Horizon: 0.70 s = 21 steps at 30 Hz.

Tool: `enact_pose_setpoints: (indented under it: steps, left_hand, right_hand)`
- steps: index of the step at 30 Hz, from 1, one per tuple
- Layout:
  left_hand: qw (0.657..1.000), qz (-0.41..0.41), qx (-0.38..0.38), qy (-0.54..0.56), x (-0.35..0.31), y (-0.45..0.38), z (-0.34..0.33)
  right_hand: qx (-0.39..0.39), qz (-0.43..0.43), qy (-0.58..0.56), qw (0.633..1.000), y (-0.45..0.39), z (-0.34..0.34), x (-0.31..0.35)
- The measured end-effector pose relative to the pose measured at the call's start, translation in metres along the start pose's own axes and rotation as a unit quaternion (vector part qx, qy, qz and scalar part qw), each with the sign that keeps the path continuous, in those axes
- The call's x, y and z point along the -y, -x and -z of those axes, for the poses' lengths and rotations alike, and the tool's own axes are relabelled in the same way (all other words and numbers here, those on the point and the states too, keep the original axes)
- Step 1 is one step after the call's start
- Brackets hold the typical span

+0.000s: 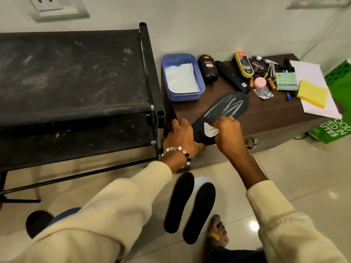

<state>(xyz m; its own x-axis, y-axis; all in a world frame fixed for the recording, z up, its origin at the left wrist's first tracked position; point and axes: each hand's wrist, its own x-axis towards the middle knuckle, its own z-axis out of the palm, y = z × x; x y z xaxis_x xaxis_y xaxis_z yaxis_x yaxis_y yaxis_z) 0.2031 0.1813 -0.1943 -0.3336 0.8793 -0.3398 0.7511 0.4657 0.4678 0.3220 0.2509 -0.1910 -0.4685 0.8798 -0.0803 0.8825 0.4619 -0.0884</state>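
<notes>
A black shoe insole point(226, 107) with white stitch-like lines lies slanted on the dark wooden chest point(266, 120), its heel end over the front edge. My left hand point(180, 137) grips that heel end from the left. My right hand point(228, 133) pinches a small white wipe point(209, 130) and presses it on the insole near the heel. Two plain black insoles point(179, 202) point(199, 211) lie side by side on the tiled floor below, near a bare foot point(216, 234).
A blue tub point(182, 92) holding white tissue stands at the chest's back left. Shoe polish bottles point(208, 68), a black brush point(232, 76), a yellow sponge point(312, 93), pens and paper crowd the back right. A black fabric shoe rack point(76, 73) stands to the left. A green bag point(338, 126) leans on the right.
</notes>
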Motion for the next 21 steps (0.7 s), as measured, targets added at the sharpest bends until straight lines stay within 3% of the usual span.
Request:
enact_pose_setpoints:
  steps: [2, 4, 7, 10, 12, 15, 18, 21]
  left_hand:
    - [1.000, 0.000, 0.000, -0.013, -0.002, 0.000, 0.002]
    - [0.999, -0.003, 0.002, -0.035, -0.003, 0.002, 0.003]
    - [0.998, -0.005, 0.003, -0.069, -0.006, 0.004, 0.004]
    - [0.994, -0.009, -0.010, -0.107, -0.007, 0.005, 0.005]
    - [0.992, -0.015, -0.018, -0.123, -0.008, 0.004, 0.004]
    - [0.990, -0.033, -0.032, -0.131, -0.008, -0.001, -0.001]
    - [0.989, -0.054, -0.051, -0.130, -0.005, -0.007, -0.006]
    - [0.990, -0.053, -0.057, -0.120, -0.004, -0.010, -0.008]
  right_hand:
    - [0.027, 0.067, -0.062, 0.995, 0.003, 0.004, -0.003]
    - [0.050, 0.078, -0.141, 0.986, 0.006, 0.010, -0.018]
    - [-0.025, -0.053, -0.203, 0.977, 0.007, 0.011, -0.046]
    - [-0.113, -0.202, -0.362, 0.903, 0.006, 0.012, -0.054]
    - [-0.114, -0.211, -0.406, 0.882, 0.005, 0.012, -0.052]
    - [-0.090, -0.157, -0.382, 0.906, 0.003, 0.011, -0.039]
    - [-0.090, -0.090, -0.232, 0.964, 0.001, 0.007, -0.023]
    - [-0.060, -0.065, -0.123, 0.988, -0.003, 0.001, -0.010]
